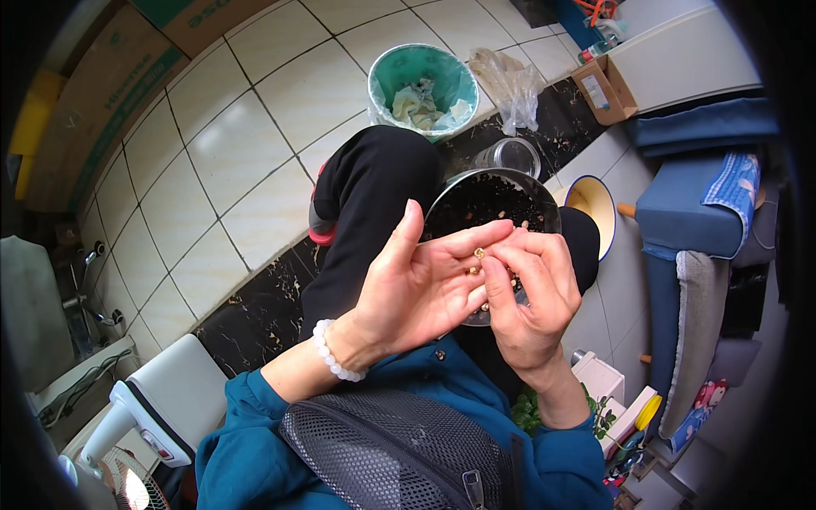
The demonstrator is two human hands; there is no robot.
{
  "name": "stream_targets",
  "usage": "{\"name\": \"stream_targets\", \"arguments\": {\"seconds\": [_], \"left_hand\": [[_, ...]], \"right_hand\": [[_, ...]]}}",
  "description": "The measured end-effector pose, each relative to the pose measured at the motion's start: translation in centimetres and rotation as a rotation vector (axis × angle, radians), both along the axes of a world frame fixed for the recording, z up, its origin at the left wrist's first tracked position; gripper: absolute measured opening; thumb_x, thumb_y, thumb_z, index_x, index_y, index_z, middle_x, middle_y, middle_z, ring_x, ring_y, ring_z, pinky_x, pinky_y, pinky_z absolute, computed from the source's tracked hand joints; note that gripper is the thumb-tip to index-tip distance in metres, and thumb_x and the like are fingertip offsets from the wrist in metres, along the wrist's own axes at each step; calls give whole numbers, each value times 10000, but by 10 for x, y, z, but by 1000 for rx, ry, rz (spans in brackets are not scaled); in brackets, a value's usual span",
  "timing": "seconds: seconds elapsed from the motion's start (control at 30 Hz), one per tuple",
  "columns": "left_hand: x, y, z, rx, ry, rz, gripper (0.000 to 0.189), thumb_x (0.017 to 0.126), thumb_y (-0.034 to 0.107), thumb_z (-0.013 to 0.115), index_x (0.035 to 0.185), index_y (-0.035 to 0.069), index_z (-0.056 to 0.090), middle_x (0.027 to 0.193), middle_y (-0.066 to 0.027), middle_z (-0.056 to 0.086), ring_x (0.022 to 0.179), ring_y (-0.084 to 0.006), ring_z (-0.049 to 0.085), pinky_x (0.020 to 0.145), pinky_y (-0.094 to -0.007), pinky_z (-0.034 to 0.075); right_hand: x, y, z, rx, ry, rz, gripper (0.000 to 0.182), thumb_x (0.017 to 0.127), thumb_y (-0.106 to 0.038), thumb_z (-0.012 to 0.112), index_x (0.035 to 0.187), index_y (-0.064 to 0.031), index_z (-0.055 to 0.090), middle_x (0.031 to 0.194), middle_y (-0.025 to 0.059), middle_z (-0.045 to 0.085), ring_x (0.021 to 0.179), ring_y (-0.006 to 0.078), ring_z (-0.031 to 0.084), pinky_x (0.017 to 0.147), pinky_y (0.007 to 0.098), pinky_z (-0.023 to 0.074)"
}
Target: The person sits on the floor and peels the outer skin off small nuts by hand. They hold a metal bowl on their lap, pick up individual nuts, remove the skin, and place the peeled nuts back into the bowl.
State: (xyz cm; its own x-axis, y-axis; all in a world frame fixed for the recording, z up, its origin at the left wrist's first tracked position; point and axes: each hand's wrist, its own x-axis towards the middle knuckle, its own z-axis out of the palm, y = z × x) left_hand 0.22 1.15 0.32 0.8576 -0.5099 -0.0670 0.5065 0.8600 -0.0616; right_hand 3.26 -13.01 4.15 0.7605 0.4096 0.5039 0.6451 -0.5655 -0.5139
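Note:
My left hand [421, 290], with a white bead bracelet [332, 352] at its wrist, is turned palm up over a round metal pot [460, 178]. A small pale yellow piece [473, 271], perhaps a seed or kernel, rests against its fingers. The thumb and index fingertip of my right hand [535, 296] meet at another pale piece [479, 253], just above the left fingers. Inside the pot, which stands between my knees, lie many small dark bits [491, 201] with several pale pieces among them. Both hands hide the pot's near part.
Beyond my knee stands a green lined bin [382, 76] with crumpled paper inside. Next to it are a clear plastic bag [510, 89] and a clear jar [517, 158]. A cream enamel basin [596, 207] and a blue padded seat [685, 204] stand to the right; cardboard boxes [105, 127] line the left.

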Motion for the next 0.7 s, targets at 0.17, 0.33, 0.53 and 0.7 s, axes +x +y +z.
{"name": "stream_targets", "arguments": {"seconds": [0.17, 0.33, 0.53, 0.7], "left_hand": [[1, -2, 3, 29, 30, 0, 826, 949, 642, 215, 1411, -31, 342, 1377, -161, 450, 1264, -218, 438, 1081, -329, 341], [0, -1, 4, 16, 92, 3, 824, 946, 644, 234, 1410, -28, 342, 1340, -149, 471, 1243, -223, 454, 1080, -326, 342], [1, 0, 1, -57, 73, 13, 838, 933, 658, 274, 1406, -31, 336, 1358, -157, 438, 1226, -230, 465, 1068, -334, 369], [1, -4, -2, -102, 60, 20, 842, 931, 657, 286, 1399, -40, 339, 1357, -163, 440, 1232, -228, 460, 1071, -337, 370]], "right_hand": [[0, 4, -2, -44, 38, -30, 125, 697, 57, 693, 798, 24, 629, 779, 107, 561, 694, 271, 562, 596, 354, 474], [4, -1, -2, -45, 119, 19, 126, 713, 60, 670, 831, 34, 633, 803, 119, 567, 720, 283, 573, 616, 361, 482], [1, -5, 9, -76, 173, 71, 237, 681, 57, 678, 914, 42, 637, 857, 141, 578, 767, 297, 580, 662, 370, 495], [1, -5, 4, -91, 124, 51, 227, 673, 50, 693, 890, 30, 632, 855, 131, 582, 748, 293, 572, 649, 371, 490]]}}
